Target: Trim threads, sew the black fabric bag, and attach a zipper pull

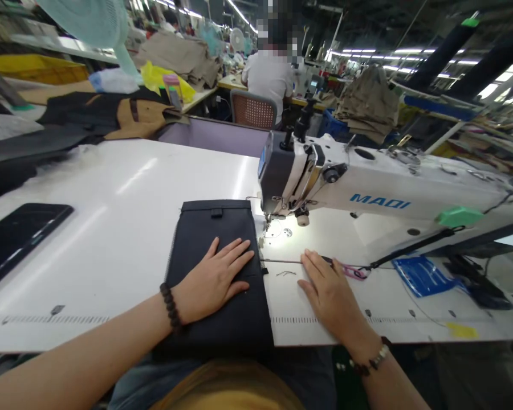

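White and glossy, the tabletop (111, 239) carries a sewing machine (389, 171) and, to its left, a dark fabric piece (239, 313). The left hand (216, 282) lies spread on the fabric; the right hand (329, 293), fingers extended and apparently holding nothing, rests by pink-handled snips (354, 272). Light, even pressure should keep the fabric smooth beside the needle (267, 224).

Over on the desk (115, 245), the fabric panel (196, 242) lies just left of the sewing machine (380, 176), the phone (23, 242) farther left; a plastic packet (425, 276) lies before the machine, a chair (253, 109) behind the desk.
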`<state>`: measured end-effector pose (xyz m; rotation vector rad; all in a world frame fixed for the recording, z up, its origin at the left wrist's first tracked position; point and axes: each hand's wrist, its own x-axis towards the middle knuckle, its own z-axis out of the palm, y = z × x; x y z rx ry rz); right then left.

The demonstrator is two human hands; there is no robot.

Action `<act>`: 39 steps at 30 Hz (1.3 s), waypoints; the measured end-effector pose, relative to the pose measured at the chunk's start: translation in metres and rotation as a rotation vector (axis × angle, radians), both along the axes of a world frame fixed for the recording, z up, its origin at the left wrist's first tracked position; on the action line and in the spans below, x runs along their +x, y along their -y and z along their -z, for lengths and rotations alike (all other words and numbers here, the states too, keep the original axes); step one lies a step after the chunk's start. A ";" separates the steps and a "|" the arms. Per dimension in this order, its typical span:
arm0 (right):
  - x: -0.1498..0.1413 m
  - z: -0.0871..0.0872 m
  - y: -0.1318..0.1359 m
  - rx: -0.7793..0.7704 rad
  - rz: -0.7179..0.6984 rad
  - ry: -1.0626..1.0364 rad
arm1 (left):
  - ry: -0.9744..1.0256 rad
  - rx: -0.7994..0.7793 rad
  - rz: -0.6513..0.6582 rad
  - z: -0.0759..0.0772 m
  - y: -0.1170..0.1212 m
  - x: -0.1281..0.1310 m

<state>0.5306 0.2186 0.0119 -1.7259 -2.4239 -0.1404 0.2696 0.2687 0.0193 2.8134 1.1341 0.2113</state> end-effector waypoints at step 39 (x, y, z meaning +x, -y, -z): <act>-0.036 -0.020 -0.082 -0.030 -0.214 -0.010 | 0.025 -0.080 0.203 -0.006 -0.108 0.017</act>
